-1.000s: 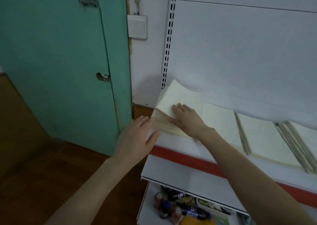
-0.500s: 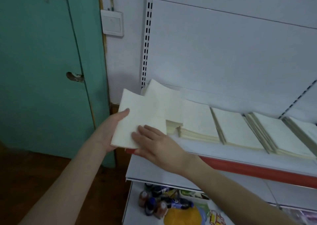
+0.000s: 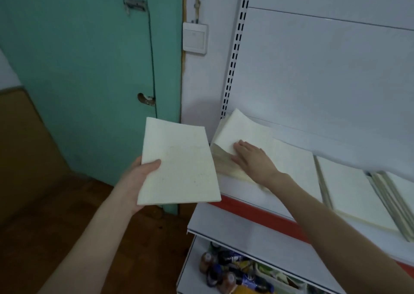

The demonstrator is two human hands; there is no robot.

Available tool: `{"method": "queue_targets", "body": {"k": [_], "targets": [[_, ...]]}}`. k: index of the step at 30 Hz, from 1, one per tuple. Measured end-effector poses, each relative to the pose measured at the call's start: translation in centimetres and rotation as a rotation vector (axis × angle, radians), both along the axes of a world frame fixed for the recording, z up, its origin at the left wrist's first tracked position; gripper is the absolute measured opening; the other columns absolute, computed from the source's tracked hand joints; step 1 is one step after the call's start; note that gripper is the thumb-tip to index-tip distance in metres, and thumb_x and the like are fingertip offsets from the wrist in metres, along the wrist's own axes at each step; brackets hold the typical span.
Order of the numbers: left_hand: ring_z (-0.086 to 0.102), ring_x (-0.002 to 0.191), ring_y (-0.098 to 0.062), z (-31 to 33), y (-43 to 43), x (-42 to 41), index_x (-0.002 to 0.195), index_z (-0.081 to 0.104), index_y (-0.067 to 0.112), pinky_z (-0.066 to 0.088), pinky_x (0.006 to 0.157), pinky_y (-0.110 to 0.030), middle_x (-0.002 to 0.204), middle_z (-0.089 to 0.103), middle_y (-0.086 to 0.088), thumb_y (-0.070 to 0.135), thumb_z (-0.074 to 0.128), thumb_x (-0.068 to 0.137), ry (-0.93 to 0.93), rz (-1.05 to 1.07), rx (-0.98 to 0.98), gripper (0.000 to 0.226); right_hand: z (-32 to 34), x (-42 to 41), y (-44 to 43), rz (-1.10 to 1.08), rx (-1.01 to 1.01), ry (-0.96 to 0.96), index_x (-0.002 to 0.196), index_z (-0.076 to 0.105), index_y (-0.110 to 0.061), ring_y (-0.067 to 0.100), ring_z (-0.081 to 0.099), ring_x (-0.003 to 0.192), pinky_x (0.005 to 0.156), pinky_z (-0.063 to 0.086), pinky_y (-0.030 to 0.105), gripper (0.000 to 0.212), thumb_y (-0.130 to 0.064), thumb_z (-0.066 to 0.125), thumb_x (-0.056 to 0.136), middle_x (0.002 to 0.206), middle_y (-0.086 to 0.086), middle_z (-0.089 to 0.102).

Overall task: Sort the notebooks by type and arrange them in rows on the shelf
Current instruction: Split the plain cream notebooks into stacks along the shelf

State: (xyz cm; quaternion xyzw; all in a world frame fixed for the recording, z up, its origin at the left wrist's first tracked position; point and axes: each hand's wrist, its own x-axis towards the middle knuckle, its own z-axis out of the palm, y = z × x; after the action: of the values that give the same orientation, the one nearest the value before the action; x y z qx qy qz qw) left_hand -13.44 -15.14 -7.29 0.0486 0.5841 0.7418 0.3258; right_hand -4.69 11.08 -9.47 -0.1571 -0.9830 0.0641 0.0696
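Left hand [image 3: 143,177] fingers seemingly beneath notebook [image 3: 179,161]

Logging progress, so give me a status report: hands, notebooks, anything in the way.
Left hand grips one notebook, held off the shelf end. Right hand flat on leftmost stack. Nothing seen in the way.

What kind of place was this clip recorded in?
Probably a small shop: a white metal display shelf with a red front strip and slotted white upright, cream paper-covered notebooks laid out in rows, and small bottled goods on the tier below.
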Motion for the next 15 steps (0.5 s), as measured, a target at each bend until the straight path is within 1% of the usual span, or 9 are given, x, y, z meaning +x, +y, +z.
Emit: {"method": "queue_targets", "body": {"k": [2,4,7,8,9,11,12,14,15], "targets": [[0.055,0.087,-0.027,-0.2,-0.1,0.3,0.117,0.052,0.018,0.045,0.062,-0.039,0.099,0.058,-0.010,0.014,0.052,0.091,0.001,0.014,0.001,0.027,0.5,0.5,-0.1,0.031,-0.073,0.103,0.130,0.049,-0.008,0.027,0.043,0.126,0.100,0.031,0.031,0.040,-0.030,0.032,0.101,0.133,0.012,0.050],[0.054,0.088,-0.026,-0.4,0.0,0.6,0.120,0.051,0.018,0.045,0.062,-0.038,0.099,0.057,-0.010,0.017,0.052,0.091,0.013,0.024,-0.012,0.029,1.5,1.0,-0.4,-0.011,-0.239,0.199,0.129,0.052,-0.010,0.024,0.051,0.118,0.089,0.034,0.022,0.039,-0.029,0.032,0.101,0.125,0.007,0.058],[0.055,0.085,-0.024,-0.5,0.8,1.1,0.113,0.054,0.021,0.044,0.062,-0.036,0.095,0.058,-0.008,0.029,0.050,0.092,0.014,0.024,-0.017,0.022,3.9,2.2,-1.8,-0.100,-0.452,0.435,0.126,0.054,-0.010,0.012,0.057,0.088,0.064,0.034,0.008,0.038,-0.029,0.033,0.100,0.097,-0.004,0.061],[0.056,0.084,-0.023,-0.5,1.1,1.4,0.107,0.055,0.023,0.045,0.062,-0.035,0.094,0.058,-0.007,0.037,0.047,0.093,0.007,0.018,-0.021,0.022,4.4,2.7,-2.7,-0.071,-0.459,0.450,0.128,0.053,-0.012,0.009,0.056,0.089,0.067,0.035,0.005,0.038,-0.029,0.034,0.100,0.101,-0.003,0.063],[0.057,0.084,-0.023,-0.6,1.5,1.5,0.104,0.055,0.024,0.046,0.062,-0.034,0.093,0.059,-0.007,0.044,0.044,0.092,-0.005,0.009,-0.022,0.026,4.4,3.2,-3.9,-0.011,-0.439,0.407,0.131,0.051,-0.014,0.010,0.056,0.101,0.078,0.034,0.005,0.039,-0.030,0.034,0.100,0.115,-0.001,0.063],[0.059,0.082,-0.025,-0.8,2.1,1.5,0.101,0.056,0.026,0.048,0.064,-0.035,0.092,0.062,-0.008,0.056,0.036,0.089,-0.037,0.002,-0.011,0.038,3.0,4.1,-6.7,0.188,-0.286,0.288,0.135,0.047,-0.017,0.016,0.046,0.126,0.103,0.028,0.015,0.042,-0.034,0.031,0.100,0.138,0.002,0.050],[0.061,0.081,-0.026,-0.9,2.3,1.6,0.101,0.058,0.026,0.050,0.064,-0.035,0.089,0.065,-0.008,0.060,0.034,0.088,-0.052,-0.005,0.014,0.044,2.2,4.5,-8.3,0.312,-0.175,0.270,0.133,0.049,-0.015,0.021,0.046,0.128,0.106,0.032,0.025,0.045,-0.037,0.027,0.100,0.138,0.006,0.049],[0.066,0.079,-0.026,-1.0,2.3,1.6,0.103,0.060,0.024,0.053,0.064,-0.036,0.086,0.072,-0.006,0.063,0.036,0.082,-0.068,-0.055,0.065,0.051,0.2,4.8,-10.1,0.498,0.033,0.217,0.127,0.054,-0.012,0.031,0.054,0.120,0.096,0.042,0.043,0.050,-0.039,0.022,0.099,0.130,0.013,0.056],[0.067,0.081,-0.026,-1.1,2.1,1.7,0.106,0.060,0.022,0.053,0.063,-0.036,0.088,0.072,-0.006,0.060,0.042,0.078,-0.061,-0.077,0.070,0.050,-0.5,4.7,-10.5,0.551,0.070,0.187,0.126,0.053,-0.013,0.031,0.053,0.120,0.095,0.041,0.046,0.048,-0.040,0.025,0.098,0.130,0.013,0.056]]}}
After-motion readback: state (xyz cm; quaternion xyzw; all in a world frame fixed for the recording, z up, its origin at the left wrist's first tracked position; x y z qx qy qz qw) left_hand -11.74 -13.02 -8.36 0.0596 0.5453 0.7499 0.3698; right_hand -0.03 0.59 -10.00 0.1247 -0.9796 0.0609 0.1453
